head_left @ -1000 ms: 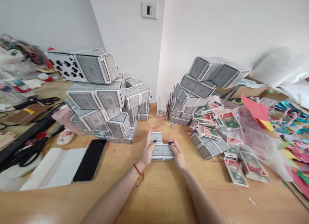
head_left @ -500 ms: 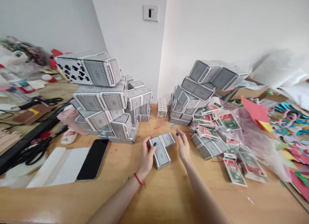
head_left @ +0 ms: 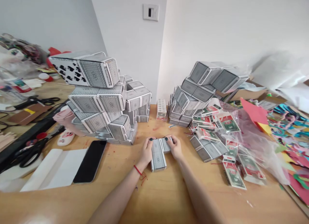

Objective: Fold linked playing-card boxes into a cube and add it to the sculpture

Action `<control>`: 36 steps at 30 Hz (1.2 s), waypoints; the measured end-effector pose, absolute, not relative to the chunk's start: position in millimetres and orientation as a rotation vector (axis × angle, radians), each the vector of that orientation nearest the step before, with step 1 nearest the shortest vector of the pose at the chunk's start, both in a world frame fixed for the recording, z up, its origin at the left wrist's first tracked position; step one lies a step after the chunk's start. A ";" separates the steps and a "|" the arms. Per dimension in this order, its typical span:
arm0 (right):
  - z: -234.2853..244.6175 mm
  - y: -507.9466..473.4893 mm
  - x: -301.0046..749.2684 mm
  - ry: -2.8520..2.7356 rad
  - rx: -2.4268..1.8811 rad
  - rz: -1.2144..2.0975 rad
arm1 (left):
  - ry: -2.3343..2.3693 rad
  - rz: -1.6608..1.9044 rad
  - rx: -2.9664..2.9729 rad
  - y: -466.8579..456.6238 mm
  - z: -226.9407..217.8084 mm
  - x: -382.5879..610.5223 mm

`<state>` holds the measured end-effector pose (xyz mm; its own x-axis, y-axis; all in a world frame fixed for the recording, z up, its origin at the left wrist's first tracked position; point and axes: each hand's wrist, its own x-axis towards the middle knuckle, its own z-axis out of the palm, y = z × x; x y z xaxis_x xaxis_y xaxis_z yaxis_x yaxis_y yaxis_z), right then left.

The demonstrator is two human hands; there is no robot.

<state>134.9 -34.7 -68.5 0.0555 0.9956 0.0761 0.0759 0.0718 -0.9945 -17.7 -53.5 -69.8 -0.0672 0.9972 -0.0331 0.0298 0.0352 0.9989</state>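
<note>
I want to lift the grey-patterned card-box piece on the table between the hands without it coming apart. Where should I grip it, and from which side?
Probably by the two long sides of the card-box piece, coming down from above. It lies flat on the table in an L, its long leg toward the camera and free; the left hand and right hand already flank the far end, where the short leg joins.

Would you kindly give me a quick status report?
Both hands, left hand and right hand, gripping L-shaped card-box piece on table. Phone left, clear.

Phone point(head_left: 90, 161) beside white sheet point(head_left: 54, 168) — scissors point(head_left: 30, 152) left.
</note>
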 end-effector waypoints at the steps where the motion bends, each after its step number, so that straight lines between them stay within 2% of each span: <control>1: -66.9 -36.0 134.7 -1.279 -1.234 1.072 | 1.280 1.200 1.182 -52.7 -69.7 -18.2; 10: -60.2 -37.7 134.7 -1.376 -1.299 1.005 | 1.191 1.054 1.347 -31.7 -59.0 -29.0; 14: -66.2 -42.7 137.8 -1.285 -1.328 0.988 | 1.245 1.120 1.426 -44.2 -52.3 -40.7; 17: -70.3 -47.6 141.5 -1.226 -1.340 0.976 | 1.443 1.143 1.662 -77.9 -46.1 -68.8; 20: -72.4 -49.9 142.4 -1.185 -1.337 0.972 | 1.949 1.154 1.859 -114.6 -39.5 -111.9; 24: -71.5 -51.7 138.6 -1.159 -1.334 0.975 | 2.664 0.824 1.856 -131.5 -37.6 -171.3; 26: -69.6 -53.6 136.7 -1.165 -1.335 0.985 | 2.823 0.559 1.703 -125.5 -40.7 -193.6; 29: -65.7 -57.6 135.8 -1.191 -1.344 0.999 | 2.746 0.321 1.611 -111.4 -45.7 -213.2; 36: -60.5 -63.8 136.3 -1.234 -1.383 0.991 | 2.735 0.242 1.814 -101.7 -46.0 -222.9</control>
<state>136.3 -63.8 -60.5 0.1458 0.9886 0.0387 0.1754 0.0126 -0.9844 -222.9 -101.7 -46.0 -0.3843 0.9004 0.2041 0.9222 0.3847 0.0394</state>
